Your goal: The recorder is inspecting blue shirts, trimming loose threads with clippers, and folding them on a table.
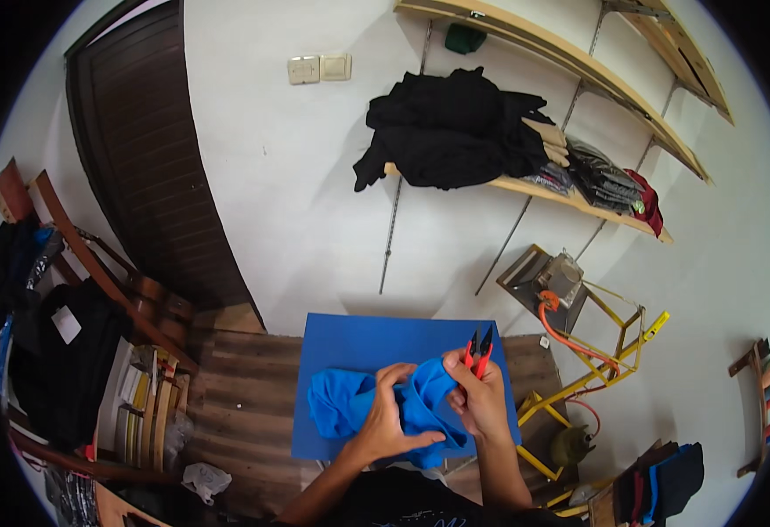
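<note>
A bright blue cloth garment (pixel 342 402) lies bunched on a blue tabletop (pixel 365 336), its nearer part lifted between my hands. My left hand (pixel 388 418) curves around the raised fabric, thumb and fingers spread on either side of it. Pinched in my right hand (pixel 477 395) is an edge of the same garment. That hand also holds red-handled thread snips (pixel 480 352), their dark blades apart and pointing away from me. The folds hide some of my fingertips.
Black garments (pixel 457 132) are heaped on a wooden wall shelf (pixel 609 214). To the right stands a yellow metal frame (pixel 595 379) with an orange hose (pixel 572 342) and a green gas cylinder (pixel 570 444). A rack with black clothing (pixel 68 356) is at left, near a dark door (pixel 144 151).
</note>
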Motion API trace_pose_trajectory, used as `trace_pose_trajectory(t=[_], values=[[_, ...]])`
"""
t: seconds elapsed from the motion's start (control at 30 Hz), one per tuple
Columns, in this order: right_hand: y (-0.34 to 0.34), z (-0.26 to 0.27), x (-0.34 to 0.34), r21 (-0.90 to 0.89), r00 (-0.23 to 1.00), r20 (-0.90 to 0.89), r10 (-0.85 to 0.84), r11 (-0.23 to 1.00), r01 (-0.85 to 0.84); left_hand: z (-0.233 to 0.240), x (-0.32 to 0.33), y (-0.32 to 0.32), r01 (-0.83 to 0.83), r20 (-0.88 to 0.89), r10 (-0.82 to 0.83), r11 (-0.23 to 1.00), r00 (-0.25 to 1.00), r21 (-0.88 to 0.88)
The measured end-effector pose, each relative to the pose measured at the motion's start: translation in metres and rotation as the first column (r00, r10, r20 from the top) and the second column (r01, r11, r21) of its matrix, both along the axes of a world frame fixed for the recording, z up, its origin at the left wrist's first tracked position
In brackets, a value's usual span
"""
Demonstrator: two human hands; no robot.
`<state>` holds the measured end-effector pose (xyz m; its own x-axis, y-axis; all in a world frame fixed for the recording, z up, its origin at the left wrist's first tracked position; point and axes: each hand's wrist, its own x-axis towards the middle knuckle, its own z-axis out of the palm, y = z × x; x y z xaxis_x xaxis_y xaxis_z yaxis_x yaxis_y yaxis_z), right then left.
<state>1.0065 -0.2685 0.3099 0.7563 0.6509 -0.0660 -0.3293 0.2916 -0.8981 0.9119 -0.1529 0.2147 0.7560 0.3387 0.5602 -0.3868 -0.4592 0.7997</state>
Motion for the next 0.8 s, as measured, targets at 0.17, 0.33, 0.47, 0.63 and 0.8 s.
trace_pose_trajectory(t=[0.17,0.33,0.47,0.63,0.8], values=[[0.008,0.004,0.016,-0.069,0.996,0.017,-0.086,0.994,0.087,0.040,-0.017,-0.018,-0.211,0.414,-0.056,0.795,0.908,0.569],[0.018,0.001,0.032,-0.010,0.995,0.060,-0.075,0.997,0.076,0.045,0.009,-0.026,-0.114,-0.171,0.232,0.851,0.958,0.513],[0.017,0.001,0.045,0.028,0.989,0.086,-0.118,0.993,0.116,0.028,0.025,-0.014,-0.236,-0.120,0.414,0.709,0.902,0.665],[0.004,0.009,0.066,0.042,0.980,0.070,-0.188,0.982,0.186,0.027,0.035,-0.010,-0.060,-0.220,0.369,0.615,0.903,0.786],[-0.011,0.021,0.093,0.065,0.976,0.091,-0.199,0.979,0.194,0.042,0.059,-0.012,-0.385,0.072,0.453,0.651,0.889,0.655]])
